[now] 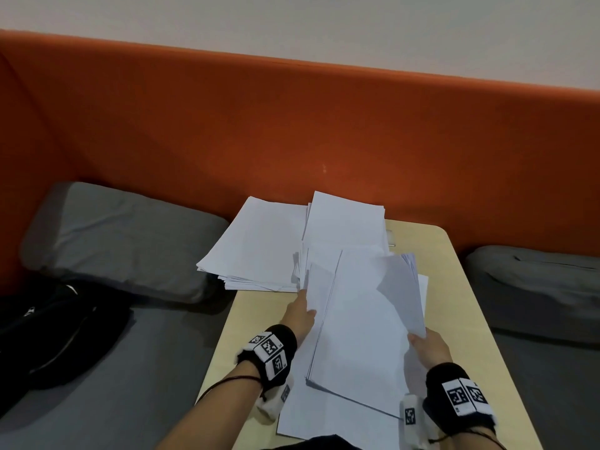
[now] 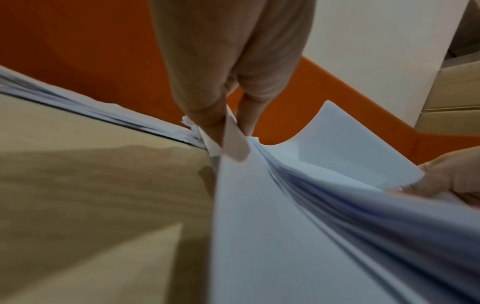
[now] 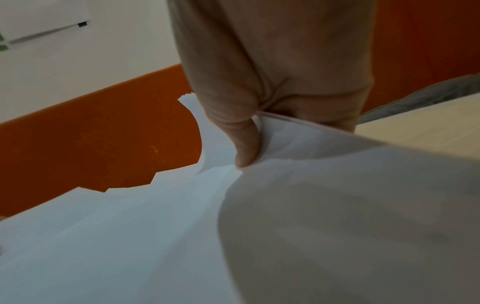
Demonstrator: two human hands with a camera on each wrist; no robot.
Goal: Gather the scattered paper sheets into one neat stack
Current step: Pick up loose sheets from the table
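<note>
White paper sheets lie spread over a light wooden table (image 1: 470,319). A thick bundle of sheets (image 1: 363,326) is lifted off the table between both hands. My left hand (image 1: 300,311) pinches its left edge, thumb and fingers on the paper (image 2: 233,144). My right hand (image 1: 428,344) grips the bundle's right edge, thumb (image 3: 246,148) pressed on top, so the top sheets curl up. A second loose pile (image 1: 259,245) overhangs the table's far left corner, beside another pile (image 1: 347,225) at the far edge. Single sheets (image 1: 324,414) lie flat under the bundle near me.
An orange padded backrest (image 1: 292,125) runs behind the table. Grey cushions sit at the left (image 1: 123,235) and right (image 1: 535,287). A black bag (image 1: 58,326) lies on the grey seat at the left. The table's right strip is bare wood.
</note>
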